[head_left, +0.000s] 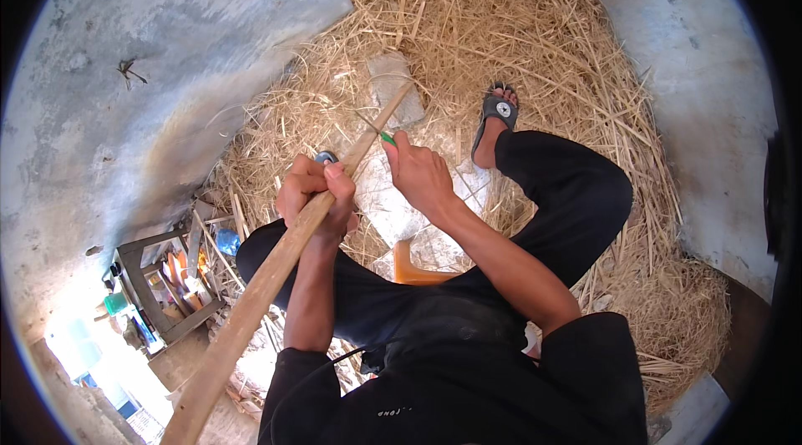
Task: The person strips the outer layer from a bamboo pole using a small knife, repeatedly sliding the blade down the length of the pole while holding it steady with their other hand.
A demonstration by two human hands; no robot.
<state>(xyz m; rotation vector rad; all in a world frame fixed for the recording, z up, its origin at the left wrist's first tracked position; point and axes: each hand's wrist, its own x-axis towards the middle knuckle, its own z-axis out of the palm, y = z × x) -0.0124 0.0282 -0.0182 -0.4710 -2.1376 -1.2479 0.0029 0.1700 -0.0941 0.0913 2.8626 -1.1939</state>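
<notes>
At centre of the head view, over a bed of straw shavings (535, 36):

- Long wooden pole (276, 270): runs from the lower left edge up to a far end resting on a flat stone block (393, 82), which seems to prop the tip steady for working.
- Left hand (316, 194): grip wrapped tight around the pole at mid-length, apparently pinning it against turning or sliding.
- Right hand (422, 174): grip closed on a green-handled knife (386, 136), thin blade laid against the pole just beyond the left hand, angled away from the body, likely so strokes run outward.
- Right foot in a grey sandal (497, 111): planted in the straw beside the block; dark-trousered knees spread to either side of the pole.
- Orange stool (413, 270): partly visible under the seated person.
- Cluttered low frame with tools and scraps (163, 286): lower left, well apart.
- Concrete floor (125, 69): surrounds the straw.
</notes>
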